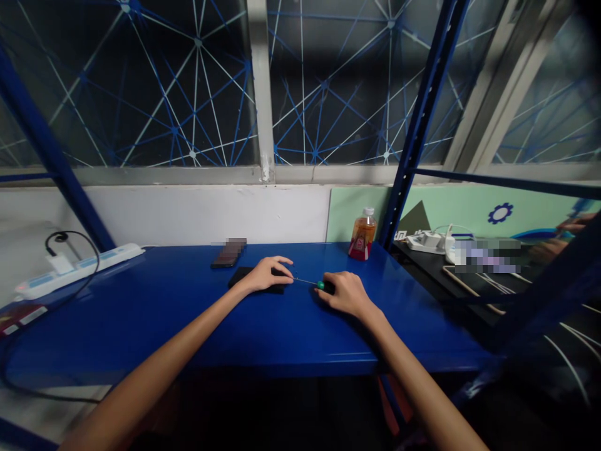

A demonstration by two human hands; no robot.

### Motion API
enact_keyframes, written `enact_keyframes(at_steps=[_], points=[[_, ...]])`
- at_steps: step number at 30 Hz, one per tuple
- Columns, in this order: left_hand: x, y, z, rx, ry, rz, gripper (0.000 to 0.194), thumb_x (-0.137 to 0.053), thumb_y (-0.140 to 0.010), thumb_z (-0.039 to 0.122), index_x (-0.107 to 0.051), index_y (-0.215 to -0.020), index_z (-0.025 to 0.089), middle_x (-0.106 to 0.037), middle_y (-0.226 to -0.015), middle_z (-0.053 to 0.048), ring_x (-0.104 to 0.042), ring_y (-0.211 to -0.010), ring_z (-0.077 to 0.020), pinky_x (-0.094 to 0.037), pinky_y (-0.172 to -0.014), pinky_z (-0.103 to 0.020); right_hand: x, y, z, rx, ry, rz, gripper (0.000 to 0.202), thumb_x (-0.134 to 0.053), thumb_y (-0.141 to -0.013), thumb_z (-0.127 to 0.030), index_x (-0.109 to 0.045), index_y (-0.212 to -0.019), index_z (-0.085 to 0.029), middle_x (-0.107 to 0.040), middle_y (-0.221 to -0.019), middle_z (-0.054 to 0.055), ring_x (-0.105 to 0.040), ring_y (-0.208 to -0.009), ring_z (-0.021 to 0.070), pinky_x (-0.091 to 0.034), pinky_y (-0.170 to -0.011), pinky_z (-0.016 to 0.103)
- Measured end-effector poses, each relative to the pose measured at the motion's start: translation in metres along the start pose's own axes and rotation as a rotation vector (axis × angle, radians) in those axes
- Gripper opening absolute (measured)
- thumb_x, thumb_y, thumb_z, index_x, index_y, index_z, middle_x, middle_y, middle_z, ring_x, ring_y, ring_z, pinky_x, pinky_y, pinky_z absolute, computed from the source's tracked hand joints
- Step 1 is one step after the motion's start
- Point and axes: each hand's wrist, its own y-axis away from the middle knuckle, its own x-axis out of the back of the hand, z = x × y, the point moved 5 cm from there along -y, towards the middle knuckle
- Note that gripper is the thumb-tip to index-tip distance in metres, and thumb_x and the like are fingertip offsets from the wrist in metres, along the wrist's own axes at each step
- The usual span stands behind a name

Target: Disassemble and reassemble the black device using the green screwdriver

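Note:
My right hand [346,293] is closed around what looks like a screwdriver [320,285], with a green end showing at the fingers and a thin metal shaft pointing left. Most of its handle is hidden in the palm. The shaft's tip reaches the thumb and forefinger of my left hand [267,275], which are brought together there while the other fingers stretch out. A tiny thin loop shows by those fingertips, too small to name. Under my left hand lies a flat black object [240,277], partly covered by the hand.
A dark phone [229,253] lies behind on the blue table [300,338]. A bottle of reddish drink [363,235] stands at the back right. White power strips [84,269] with cables are at the left and on the neighbouring desk, where another person's hand [547,250] shows. Blue posts frame both sides.

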Motion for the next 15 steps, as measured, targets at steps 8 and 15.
enact_keyframes(at_steps=[8,15], points=[[-0.004,-0.031,0.009,0.017,-0.277,0.017,0.011,-0.075,-0.071,0.037,-0.076,-0.08,0.029,-0.064,-0.122,-0.001,-0.057,-0.114,-0.0264,-0.035,-0.102,-0.045,0.008,0.002,0.018,-0.192,0.005,0.208,0.03,-0.055,-0.084,-0.046,-0.059,-0.069,-0.021,-0.068,-0.067,0.002,-0.059,-0.06,0.0153,-0.02,-0.052,0.027],[-0.004,-0.036,0.001,0.053,-0.272,0.063,0.019,-0.073,-0.074,0.035,-0.075,-0.091,0.028,-0.066,-0.12,-0.002,-0.061,-0.109,-0.0244,-0.041,-0.097,-0.04,0.008,0.004,0.028,-0.284,0.014,0.277,0.031,-0.054,-0.086,-0.048,-0.059,-0.072,-0.021,-0.069,-0.07,0.003,-0.06,-0.062,0.016,-0.02,-0.052,0.026]])
